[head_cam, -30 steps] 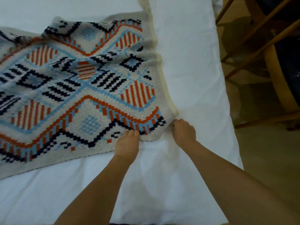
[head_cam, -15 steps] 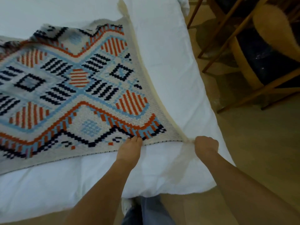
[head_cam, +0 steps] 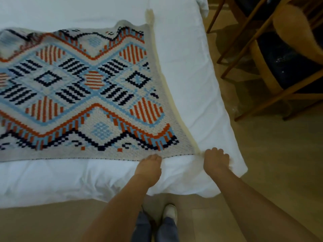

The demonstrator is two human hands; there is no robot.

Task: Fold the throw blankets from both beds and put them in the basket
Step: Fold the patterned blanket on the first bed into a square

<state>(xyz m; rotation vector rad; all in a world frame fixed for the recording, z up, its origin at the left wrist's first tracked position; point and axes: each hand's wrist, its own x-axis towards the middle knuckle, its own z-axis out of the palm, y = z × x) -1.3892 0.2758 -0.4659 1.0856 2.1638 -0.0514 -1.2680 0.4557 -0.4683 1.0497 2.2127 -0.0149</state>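
Observation:
A knitted throw blanket [head_cam: 83,95] with orange, light blue and navy diamond patterns lies spread flat on the white bed [head_cam: 188,67]. Its cream fringe runs along the right edge. My left hand [head_cam: 149,167] pinches the blanket's near edge, a little left of the corner. My right hand [head_cam: 215,160] is closed on the near right corner, pulling it taut toward the bed's corner. The blanket's left part runs out of view. No basket is in view.
A wooden chair [head_cam: 272,79] with a dark seat stands right of the bed on the tan floor [head_cam: 271,154]. A person's bare limb [head_cam: 295,28] rests on it at top right. My feet [head_cam: 169,213] stand at the bed's near corner.
Both hands have pulled the blanket's near right corner toward the bed's corner, stretching the bunched right edge straight. My view has backed away, so the floor and my feet show.

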